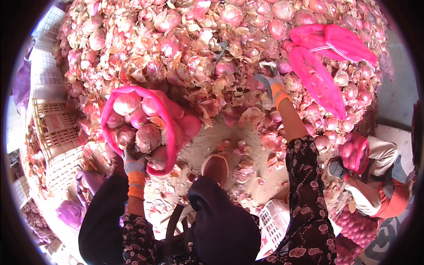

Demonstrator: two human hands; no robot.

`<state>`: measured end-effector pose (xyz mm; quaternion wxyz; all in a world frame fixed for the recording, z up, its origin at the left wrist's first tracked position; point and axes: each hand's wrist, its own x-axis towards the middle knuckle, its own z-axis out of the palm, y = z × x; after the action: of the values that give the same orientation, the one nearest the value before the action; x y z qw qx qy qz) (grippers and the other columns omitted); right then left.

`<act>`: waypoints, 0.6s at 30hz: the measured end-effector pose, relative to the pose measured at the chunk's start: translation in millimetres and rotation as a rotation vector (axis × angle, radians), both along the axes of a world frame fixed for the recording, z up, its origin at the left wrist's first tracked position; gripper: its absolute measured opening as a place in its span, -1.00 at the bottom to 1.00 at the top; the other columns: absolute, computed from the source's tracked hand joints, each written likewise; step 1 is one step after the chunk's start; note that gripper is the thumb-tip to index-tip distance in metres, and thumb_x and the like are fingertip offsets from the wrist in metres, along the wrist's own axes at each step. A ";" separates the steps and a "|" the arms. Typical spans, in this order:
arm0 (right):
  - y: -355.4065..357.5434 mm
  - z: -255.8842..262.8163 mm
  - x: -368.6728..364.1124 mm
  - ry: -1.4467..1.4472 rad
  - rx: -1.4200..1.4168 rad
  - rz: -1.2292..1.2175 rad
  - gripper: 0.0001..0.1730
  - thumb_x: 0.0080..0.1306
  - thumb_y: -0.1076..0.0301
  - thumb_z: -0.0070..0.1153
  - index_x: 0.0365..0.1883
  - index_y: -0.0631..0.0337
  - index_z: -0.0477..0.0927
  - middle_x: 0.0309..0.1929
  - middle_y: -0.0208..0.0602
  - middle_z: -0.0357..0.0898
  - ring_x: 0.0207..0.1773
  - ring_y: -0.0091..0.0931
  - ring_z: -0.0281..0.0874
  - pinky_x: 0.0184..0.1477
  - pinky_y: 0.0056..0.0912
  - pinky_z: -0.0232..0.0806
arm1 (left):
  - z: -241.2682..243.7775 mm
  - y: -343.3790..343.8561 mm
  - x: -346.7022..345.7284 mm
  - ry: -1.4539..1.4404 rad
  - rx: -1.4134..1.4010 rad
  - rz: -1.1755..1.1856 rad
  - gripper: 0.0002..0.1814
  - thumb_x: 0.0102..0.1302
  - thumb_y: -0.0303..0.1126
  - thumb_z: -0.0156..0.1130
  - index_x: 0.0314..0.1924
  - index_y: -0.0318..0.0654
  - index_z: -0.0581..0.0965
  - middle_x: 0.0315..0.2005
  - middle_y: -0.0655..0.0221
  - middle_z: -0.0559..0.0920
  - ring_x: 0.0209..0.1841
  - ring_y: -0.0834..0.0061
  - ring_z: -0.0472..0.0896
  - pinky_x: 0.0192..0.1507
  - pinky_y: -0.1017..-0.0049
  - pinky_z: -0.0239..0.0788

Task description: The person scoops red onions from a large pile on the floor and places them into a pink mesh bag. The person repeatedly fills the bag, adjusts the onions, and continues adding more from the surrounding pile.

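Note:
My left hand (135, 158), in a grey glove with an orange cuff, is at the near rim of a pink mesh bag (170, 132) filled with red onions (148, 137). Its fingers reach over the rim beside an onion; whether they pinch the mesh is hard to tell. My right hand (271, 81), gloved the same way, reaches into the large heap of onions (225, 68) and loose skins. A small purple onion lies beside its fingers, which are partly hidden, so its grasp does not show. Two flat pink mesh bags (318, 81) lie on the heap to the right.
Plastic crates (53, 122) line the left side, and another white crate (275, 218) stands near my right thigh. A co-worker (381, 192) with a pink bag sits at the right, by filled onion sacks (356, 228). Onion skins lie scattered on the ground (198, 145) around my shoe.

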<state>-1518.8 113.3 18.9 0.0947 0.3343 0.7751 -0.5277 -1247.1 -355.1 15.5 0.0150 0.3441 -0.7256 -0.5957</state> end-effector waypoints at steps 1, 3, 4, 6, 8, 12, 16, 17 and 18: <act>8.2 -21.7 -4.3 -0.041 0.081 -0.086 -0.28 -0.04 0.19 0.40 0.11 0.15 0.44 -0.12 -0.31 0.55 -0.15 -0.53 0.44 -0.23 -0.43 0.33 | -0.9 8.6 -7.2 0.013 0.118 0.025 -0.24 -0.05 -0.79 0.12 0.22 -0.22 0.24 0.04 0.24 0.42 0.01 0.38 0.48 -0.04 0.47 0.44; 39.3 -51.8 -8.2 0.032 -0.235 -0.132 -0.44 0.02 0.21 0.31 0.02 0.14 0.51 -0.13 -0.36 0.57 -0.10 -0.51 0.44 -0.13 -0.41 0.32 | 24.4 24.4 -19.5 0.075 0.183 0.042 -0.25 -0.06 -0.78 0.19 0.19 -0.23 0.26 -0.05 0.26 0.47 -0.15 0.44 0.53 -0.19 0.48 0.47; 32.2 -53.3 -2.4 0.092 -0.341 -0.164 -0.49 0.05 0.24 0.28 0.00 0.15 0.53 -0.14 -0.38 0.57 -0.08 -0.51 0.45 -0.11 -0.42 0.32 | 32.0 22.2 -11.1 0.114 0.249 0.080 -0.26 -0.09 -0.77 0.26 0.16 -0.24 0.29 -0.09 0.28 0.48 -0.14 0.43 0.53 -0.16 0.46 0.47; 20.0 -41.9 14.0 0.221 -0.580 -0.135 -0.55 0.12 0.27 0.18 0.00 0.18 0.49 -0.13 -0.34 0.57 -0.08 -0.47 0.47 -0.10 -0.39 0.35 | 36.9 13.0 4.9 0.245 0.299 0.128 -0.26 -0.14 -0.77 0.34 0.11 -0.26 0.33 -0.09 0.29 0.48 -0.19 0.43 0.54 -0.16 0.44 0.49; 13.2 -31.1 28.9 0.325 -0.869 -0.111 -0.51 0.15 0.29 0.15 0.06 0.19 0.41 -0.10 -0.29 0.56 -0.07 -0.40 0.50 -0.12 -0.32 0.41 | 58.3 14.5 0.1 0.300 0.045 0.100 -0.27 -0.12 -0.72 0.35 0.12 -0.28 0.32 -0.05 0.31 0.45 -0.08 0.46 0.48 -0.04 0.45 0.43; -19.6 26.5 53.4 0.254 -1.398 0.066 -0.54 0.30 0.14 -0.01 0.11 0.17 0.37 0.07 -0.22 0.45 0.04 -0.33 0.48 -0.03 -0.19 0.43 | 59.0 7.1 -47.8 0.279 -0.656 -0.220 -0.32 -0.02 -0.51 0.35 0.17 -0.20 0.34 0.07 0.23 0.39 0.07 0.30 0.40 0.14 0.41 0.27; -78.6 68.3 71.7 0.150 -1.509 0.071 -0.52 0.37 0.07 -0.12 0.13 0.20 0.35 0.12 -0.18 0.41 0.07 -0.34 0.46 0.04 -0.20 0.41 | 93.8 3.2 -79.7 0.073 -1.027 -0.503 -0.37 0.04 -0.36 0.31 0.17 -0.10 0.39 0.15 0.14 0.35 0.16 0.10 0.34 0.18 0.30 0.19; -88.1 74.8 77.4 0.138 -1.454 0.058 -0.50 0.38 0.04 -0.13 0.14 0.21 0.34 0.12 -0.16 0.40 0.07 -0.34 0.46 0.03 -0.20 0.41 | 119.7 24.3 -88.7 0.161 -1.176 -0.509 -0.38 0.05 -0.34 0.30 0.17 -0.12 0.39 0.14 0.11 0.37 0.18 0.09 0.34 0.17 0.26 0.21; -97.6 81.2 82.6 0.140 -1.348 0.068 -0.46 0.37 0.01 -0.13 0.16 0.22 0.33 0.12 -0.15 0.40 0.05 -0.33 0.47 -0.01 -0.21 0.42 | 140.5 46.3 -96.4 0.296 -1.005 -0.495 -0.39 0.05 -0.35 0.30 0.16 -0.14 0.39 0.12 0.10 0.38 0.16 0.09 0.36 0.17 0.24 0.21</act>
<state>-1436.3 15.8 100.0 0.2487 0.1428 0.2910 -0.9127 -1343.6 -308.8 156.0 0.1379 0.0279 -0.9684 -0.2057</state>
